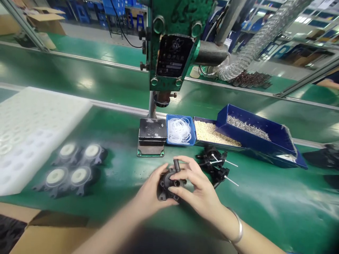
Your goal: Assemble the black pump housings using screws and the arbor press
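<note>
At the lower centre of the frame, a black moulded housing [166,180], rounded in body with a slim tube [176,165] rising at its top and a short round-mouthed spout, lies between two bare hands; the left hand [152,188] cups its left side and lower edge, fingers bent around it; the right hand [198,185], a smooth silvery bangle [239,227] at its wrist, grips it from the right, fingers pinched about the spout; whether the housing touches the glossy green desk [265,208] beneath cannot be told.

At left centre, four dark housings [88,174] carry round cream discs, somewhat blurred, beside a white sheet [63,106] marked with rounded forms; at upper centre hangs a press head [182,17] in chipped green paint, above a worn, black-topped block [153,129]; to the block's right, a blue plastic tray [194,132] holds tangled translucent white rings, followed by granular cream pieces [209,131] and a deep blue bin [243,139] of slender metallic pieces; below these, right of centre, black parts [209,162] bear thin white rods.
</note>
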A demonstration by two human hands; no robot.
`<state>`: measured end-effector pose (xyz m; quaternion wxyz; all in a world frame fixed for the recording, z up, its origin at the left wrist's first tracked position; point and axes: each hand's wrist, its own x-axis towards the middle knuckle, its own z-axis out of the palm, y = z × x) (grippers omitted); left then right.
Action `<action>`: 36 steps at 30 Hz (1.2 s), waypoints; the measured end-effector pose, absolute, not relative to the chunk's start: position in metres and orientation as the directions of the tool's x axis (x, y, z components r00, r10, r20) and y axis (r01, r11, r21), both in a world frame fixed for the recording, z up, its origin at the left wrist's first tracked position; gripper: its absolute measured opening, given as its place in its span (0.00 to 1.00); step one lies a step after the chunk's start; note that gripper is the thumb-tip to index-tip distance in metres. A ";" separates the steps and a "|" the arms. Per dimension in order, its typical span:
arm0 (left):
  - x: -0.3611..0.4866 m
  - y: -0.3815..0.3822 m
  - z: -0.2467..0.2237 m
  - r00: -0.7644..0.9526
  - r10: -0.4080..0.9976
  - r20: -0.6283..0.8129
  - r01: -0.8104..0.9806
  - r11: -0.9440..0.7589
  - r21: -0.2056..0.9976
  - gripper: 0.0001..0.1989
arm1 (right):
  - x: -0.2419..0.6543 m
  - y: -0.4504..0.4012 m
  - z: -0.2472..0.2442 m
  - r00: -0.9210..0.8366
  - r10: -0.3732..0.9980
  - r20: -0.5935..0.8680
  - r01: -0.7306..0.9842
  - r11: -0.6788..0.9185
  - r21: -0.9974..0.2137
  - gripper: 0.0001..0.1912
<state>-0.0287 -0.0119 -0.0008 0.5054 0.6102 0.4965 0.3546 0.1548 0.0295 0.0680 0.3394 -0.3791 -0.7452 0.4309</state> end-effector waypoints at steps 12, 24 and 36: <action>-0.030 -0.012 -0.007 0.332 0.910 0.249 0.219 -0.331 0.918 0.33 | 0.151 0.023 0.046 -0.497 0.865 0.070 0.419 0.310 -0.853 0.14; -0.030 -0.009 -0.014 0.315 0.893 0.320 0.244 -0.402 0.883 0.34 | 0.148 0.016 0.031 -0.448 0.875 0.185 0.423 0.389 -0.818 0.14; -0.051 -0.001 0.053 0.196 0.917 0.348 0.355 -0.397 0.847 0.31 | 0.164 0.063 0.121 -0.459 0.780 0.425 0.423 0.613 -0.668 0.11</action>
